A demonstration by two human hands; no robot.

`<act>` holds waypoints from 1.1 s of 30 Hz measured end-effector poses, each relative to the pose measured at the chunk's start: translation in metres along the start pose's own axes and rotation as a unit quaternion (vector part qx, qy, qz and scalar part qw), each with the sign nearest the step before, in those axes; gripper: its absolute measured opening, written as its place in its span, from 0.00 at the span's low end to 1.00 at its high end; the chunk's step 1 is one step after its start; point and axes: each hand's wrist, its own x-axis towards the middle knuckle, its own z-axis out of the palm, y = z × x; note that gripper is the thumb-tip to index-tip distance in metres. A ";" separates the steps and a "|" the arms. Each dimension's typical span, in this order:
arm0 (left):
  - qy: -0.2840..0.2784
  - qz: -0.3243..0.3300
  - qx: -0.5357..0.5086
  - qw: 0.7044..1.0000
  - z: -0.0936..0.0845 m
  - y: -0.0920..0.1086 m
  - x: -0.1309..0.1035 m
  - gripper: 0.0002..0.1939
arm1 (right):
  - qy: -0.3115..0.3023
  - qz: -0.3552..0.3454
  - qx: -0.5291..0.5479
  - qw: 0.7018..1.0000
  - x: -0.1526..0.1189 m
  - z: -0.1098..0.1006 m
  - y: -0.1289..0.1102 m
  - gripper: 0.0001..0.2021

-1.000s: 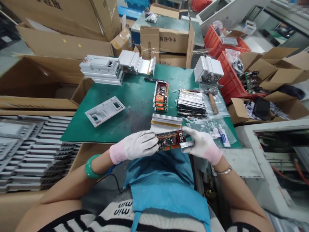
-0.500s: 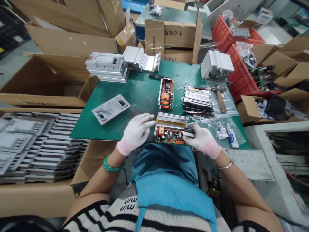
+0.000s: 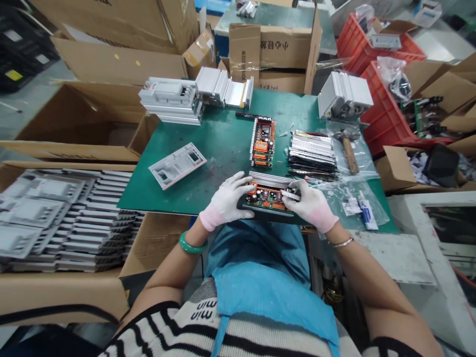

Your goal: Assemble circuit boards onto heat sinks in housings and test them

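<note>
At the table's front edge a circuit board (image 3: pixel 270 196) with orange connectors lies against a finned aluminium heat sink (image 3: pixel 270 178). My left hand (image 3: pixel 231 198), in a white glove with a pink cuff, grips the board's left end, fingers over the orange block and thumb along the near side. At the board's right end, my right hand (image 3: pixel 311 204), gloved alike, pinches a short silvery strip (image 3: pixel 291 196) above the board. What lies under the right fingers is hidden. A second circuit board (image 3: pixel 263 141) lies flat just beyond the heat sink.
Right of the boards lie a stack of metal strips (image 3: pixel 311 153), a hammer (image 3: pixel 348 151) and a glue tube (image 3: pixel 367 212) on plastic bags. A grey cover plate (image 3: pixel 177 165) lies on the left. Finished-looking housings (image 3: pixel 171 99) stand at the back; red crates (image 3: pixel 386 111) flank the right.
My left hand has moved right and closed on the board's left end. My right hand keeps its pinch on the strip. The whole view has shifted slightly.
</note>
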 end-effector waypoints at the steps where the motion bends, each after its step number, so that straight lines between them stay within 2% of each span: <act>1: 0.000 0.007 0.003 1.000 0.001 -0.001 0.000 0.39 | 0.000 -0.001 -0.003 1.000 0.000 0.001 0.001 0.18; 9: -0.004 0.017 -0.001 1.000 0.003 -0.004 0.001 0.34 | -0.005 -0.007 -0.033 0.999 -0.002 0.003 0.004 0.20; 14: 0.007 0.022 -0.005 1.000 0.005 -0.005 0.003 0.33 | 0.000 -0.036 -0.043 0.998 -0.003 0.006 0.008 0.20; 19: 0.007 0.021 -0.034 0.999 0.004 -0.002 0.003 0.25 | -0.001 -0.048 -0.045 0.998 -0.006 0.011 0.012 0.22; 23: 0.012 0.026 -0.051 0.998 0.003 0.001 0.000 0.21 | -0.020 -0.054 -0.045 0.997 -0.017 0.009 0.010 0.25; 27: 0.033 0.056 -0.051 0.997 0.003 0.001 -0.003 0.19 | -0.049 -0.043 -0.008 0.998 -0.037 -0.003 0.009 0.33; 29: 0.034 0.064 -0.048 0.996 0.003 0.001 -0.003 0.21 | -0.019 -0.018 0.031 0.999 -0.047 -0.010 0.011 0.32; 33: 0.038 0.061 -0.022 0.997 0.004 0.000 -0.004 0.29 | 0.090 0.053 0.025 0.994 -0.060 -0.011 0.020 0.17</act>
